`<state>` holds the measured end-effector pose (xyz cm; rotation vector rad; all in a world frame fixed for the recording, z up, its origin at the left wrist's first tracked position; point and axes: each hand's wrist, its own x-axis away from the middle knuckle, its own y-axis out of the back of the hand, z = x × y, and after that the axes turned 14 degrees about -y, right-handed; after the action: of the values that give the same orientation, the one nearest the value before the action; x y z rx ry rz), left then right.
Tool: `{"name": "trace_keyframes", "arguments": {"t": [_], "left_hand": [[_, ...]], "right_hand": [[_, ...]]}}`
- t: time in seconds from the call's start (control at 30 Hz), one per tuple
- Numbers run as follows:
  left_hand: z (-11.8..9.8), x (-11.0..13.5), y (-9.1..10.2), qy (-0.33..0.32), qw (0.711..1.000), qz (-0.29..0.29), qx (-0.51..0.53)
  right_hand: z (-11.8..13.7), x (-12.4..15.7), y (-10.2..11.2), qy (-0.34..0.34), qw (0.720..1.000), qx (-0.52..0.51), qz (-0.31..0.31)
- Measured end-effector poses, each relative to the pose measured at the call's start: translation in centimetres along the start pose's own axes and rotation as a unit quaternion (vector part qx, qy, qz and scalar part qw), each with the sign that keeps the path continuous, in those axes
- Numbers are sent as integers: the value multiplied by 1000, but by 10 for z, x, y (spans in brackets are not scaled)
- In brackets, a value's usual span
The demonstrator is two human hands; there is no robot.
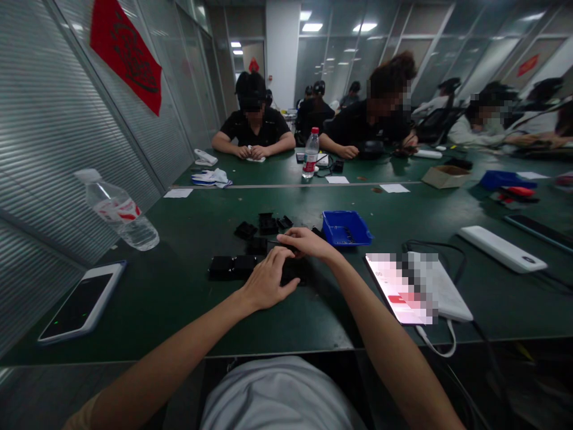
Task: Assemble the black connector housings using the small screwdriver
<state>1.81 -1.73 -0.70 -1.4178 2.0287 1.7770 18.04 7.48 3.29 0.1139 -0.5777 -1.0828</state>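
Observation:
My left hand point(270, 279) is over the table with its fingers bent around something dark and its thumb held apart below. Touching or nearly touching its fingertips, my right hand point(308, 243) is closed in a pinch. A thin dark piece juts left from under the right thumb; its kind is unclear. Beside my left hand lie a black square box point(222, 266) and a similar black box point(245, 264) in a row. Just beyond are several loose black plastic housings point(267, 223). What lies under both palms is hidden in shadow.
A blue tray point(367, 237) with small metal pieces stands right of my hands. Nearby are a lit phone point(389, 286), a white power bank point(452, 298) and cables. On the left are a water bottle point(120, 212) and a dark-screened phone point(83, 301). Other people sit across the table.

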Motion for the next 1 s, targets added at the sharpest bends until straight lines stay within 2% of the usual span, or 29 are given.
{"name": "trace_keyframes", "arguments": {"t": [0.1, 0.2, 0.3, 0.43, 0.73, 1.0], "left_hand": [[0, 1, 0, -9, 1000, 14, 13], [0, 2, 1, 0, 1000, -17, 22], [1, 2, 0, 22, 998, -43, 37], [3, 4, -4, 31, 996, -39, 73], [4, 1, -3, 52, 996, -48, 59], [9, 1, -3, 74, 997, -26, 20]], "right_hand": [[1, 1, 1, 22, 1000, -19, 4], [5, 7, 3, 41, 997, -66, 14], [9, 14, 4, 54, 988, -132, 56], [11, 18, 5, 51, 979, -175, 90], [8, 5, 3, 63, 979, -192, 1], [6, 2, 1, 76, 974, -211, -8]]}}
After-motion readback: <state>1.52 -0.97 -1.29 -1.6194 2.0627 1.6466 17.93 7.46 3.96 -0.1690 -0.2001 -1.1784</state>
